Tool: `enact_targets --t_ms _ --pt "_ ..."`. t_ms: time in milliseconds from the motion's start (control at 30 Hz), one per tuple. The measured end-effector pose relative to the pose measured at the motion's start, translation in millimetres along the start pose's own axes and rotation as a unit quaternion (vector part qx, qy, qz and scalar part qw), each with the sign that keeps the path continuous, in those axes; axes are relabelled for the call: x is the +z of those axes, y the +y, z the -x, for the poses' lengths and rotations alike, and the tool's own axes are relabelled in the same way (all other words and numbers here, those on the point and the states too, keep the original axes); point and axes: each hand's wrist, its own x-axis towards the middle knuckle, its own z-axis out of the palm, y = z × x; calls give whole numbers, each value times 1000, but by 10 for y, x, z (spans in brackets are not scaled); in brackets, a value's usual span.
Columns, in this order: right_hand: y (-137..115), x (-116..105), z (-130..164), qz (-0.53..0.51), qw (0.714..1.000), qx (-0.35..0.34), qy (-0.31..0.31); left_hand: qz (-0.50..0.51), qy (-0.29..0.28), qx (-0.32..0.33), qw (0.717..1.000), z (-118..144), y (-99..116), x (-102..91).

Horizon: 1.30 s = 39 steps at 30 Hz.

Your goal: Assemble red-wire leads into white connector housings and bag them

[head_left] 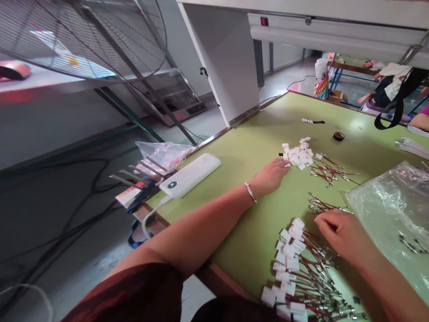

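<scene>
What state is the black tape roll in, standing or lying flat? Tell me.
Lying flat: the tape roll rests on the green table, hole facing up.

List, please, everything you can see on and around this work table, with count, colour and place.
Table: one, green, centre.
Loose connectors: small pile, white, by the left fingertips.
Loose wires: a scatter, red, right of that pile.
Finished wires: a heap, red with white ends, near edge.
Power bank: one, white, left edge.
Tape roll: one, black, far side.
Plastic bag: one, clear, right.
Fan: one, grey, upper left.
Left hand: reaching the connectors.
Right hand: curled, beside the heap.
</scene>
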Motion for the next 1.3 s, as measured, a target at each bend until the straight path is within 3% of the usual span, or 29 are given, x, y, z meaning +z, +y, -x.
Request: enact_targets --t_ms 67,167,400,567,633,700,833,933,1000,1067,1300 --pt "135 -94 -26 40 997 35 49 -9 11 -5 1000 6 -36 47" --pt "278 -144 -54 105 991 60 59 -2 30 -30 999 0 -49 26" --pt "280 98 -95 225 970 47 74 49 31 -104 993 -33 -80 -68" --pt "257 51 -94 132 980 56 136 45 39 -106 993 -27 -12 -114" --pt "222 19 -79 86 983 69 146 102 61 -126 985 -7 109 -168" --pt "178 8 -62 45 986 82 138 231 66 -170 956 24 283 -221" --pt "112 31 -32 -16 990 63 129 503 -36 -232 832 101 631 -227" --pt "90 54 -15 -32 989 32 138 611 -71 -236 752 149 764 -154" --pt "77 65 -8 -34 988 17 147 655 -68 -234 715 169 790 -108" --pt "61 71 -5 -35 988 11 151 673 -64 -229 701 179 787 -80" --pt "47 81 3 -1 982 -30 186 661 -112 -201 714 183 734 -59"
